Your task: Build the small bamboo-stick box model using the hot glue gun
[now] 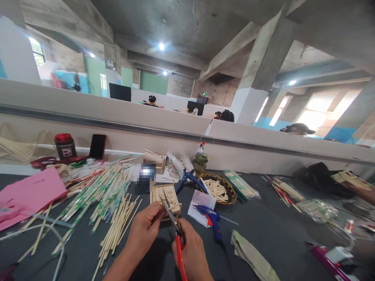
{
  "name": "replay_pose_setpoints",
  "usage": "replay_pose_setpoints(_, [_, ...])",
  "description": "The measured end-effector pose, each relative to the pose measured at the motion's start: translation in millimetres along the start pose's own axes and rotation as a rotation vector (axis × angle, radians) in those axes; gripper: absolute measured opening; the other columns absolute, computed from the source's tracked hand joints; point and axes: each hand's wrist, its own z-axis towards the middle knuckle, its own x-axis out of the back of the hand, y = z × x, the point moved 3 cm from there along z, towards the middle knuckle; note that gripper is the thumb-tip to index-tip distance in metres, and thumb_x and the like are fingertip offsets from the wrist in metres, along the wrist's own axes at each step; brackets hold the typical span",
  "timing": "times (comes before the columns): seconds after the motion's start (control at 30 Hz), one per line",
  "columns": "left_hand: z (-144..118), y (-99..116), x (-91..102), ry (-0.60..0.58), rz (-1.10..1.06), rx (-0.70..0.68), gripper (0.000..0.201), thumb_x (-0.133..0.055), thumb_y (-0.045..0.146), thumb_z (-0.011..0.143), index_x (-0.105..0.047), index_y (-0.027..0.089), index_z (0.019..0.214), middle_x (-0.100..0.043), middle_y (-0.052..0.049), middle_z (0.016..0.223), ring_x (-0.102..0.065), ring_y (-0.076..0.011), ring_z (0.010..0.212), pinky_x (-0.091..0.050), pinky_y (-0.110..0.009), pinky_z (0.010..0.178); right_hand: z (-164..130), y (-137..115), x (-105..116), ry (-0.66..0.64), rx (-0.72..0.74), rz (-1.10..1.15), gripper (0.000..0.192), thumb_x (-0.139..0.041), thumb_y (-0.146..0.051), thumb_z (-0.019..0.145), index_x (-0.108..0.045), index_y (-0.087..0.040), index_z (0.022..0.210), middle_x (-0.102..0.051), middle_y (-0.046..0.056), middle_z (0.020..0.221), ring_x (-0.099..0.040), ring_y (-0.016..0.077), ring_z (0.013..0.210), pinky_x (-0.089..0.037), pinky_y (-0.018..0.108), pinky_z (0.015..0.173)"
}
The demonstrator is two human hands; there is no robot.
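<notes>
My right hand (191, 246) is wrapped around red-handled scissors (179, 259), whose narrow blades point up and away, slightly apart. Close to the blades, the fingers of my left hand (149, 223) are pinched together; whatever they hold is too small or hidden to make out. Just beyond both hands sits a small frame of wooden sticks (158, 192) with short cut pieces on top, partly covered by the blades. To its right, a blue hot glue gun (215, 224) lies against a folded paper (199, 200).
Loose sticks (115, 234) and plastic-wrapped chopsticks (96, 183) spread leftward beside pink paper (32, 195). A woven basket (233, 194) holds short stick pieces. Blue pliers (187, 179) lie behind the frame. A cloth (253, 257) lies at front right; another person's hand (361, 192) is far right.
</notes>
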Motion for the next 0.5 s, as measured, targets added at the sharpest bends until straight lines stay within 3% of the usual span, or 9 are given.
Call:
replay_pose_setpoints(0.1, [1.7, 0.6, -0.6, -0.03, -0.02, -0.003, 0.023, -0.048, 0.029, 0.094, -0.064, 0.02, 0.081, -0.066, -0.003, 0.081, -0.062, -0.0174, 0.081, -0.047, -0.023, 0.073, -0.4, -0.7, 0.5, -0.012, -0.008, 0.014, 0.044, -0.047, -0.002, 0.063, -0.058, -0.023, 0.101, -0.061, -0.002, 0.082, -0.057, 0.015, 0.071, -0.04, 0.021, 0.065])
replay_pose_setpoints(0.33, [0.4, -2.0, -0.6, -0.049, 0.051, -0.014, 0.025, -0.048, 0.03, 0.093, -0.067, 0.02, 0.082, -0.067, -0.004, 0.081, -0.063, -0.0178, 0.078, -0.048, -0.024, 0.072, 0.2, 2.4, -1.3, -0.051, -0.003, 0.026, 0.021, -0.051, -0.011, 0.073, -0.056, -0.021, 0.09, -0.06, -0.001, 0.077, -0.053, 0.0146, 0.066, -0.038, 0.022, 0.062])
replay_pose_setpoints(0.5, [0.6, -2.2, -0.8, -0.049, 0.064, 0.016, 0.024, -0.048, 0.03, 0.094, -0.064, 0.02, 0.08, -0.065, -0.003, 0.08, -0.063, -0.0173, 0.079, -0.046, -0.024, 0.072, 4.1, 0.8, 1.5, -0.074, -0.002, 0.03, 0.016, -0.051, -0.014, 0.077, -0.058, -0.02, 0.09, -0.059, -0.002, 0.072, -0.049, 0.0131, 0.061, -0.033, 0.021, 0.057])
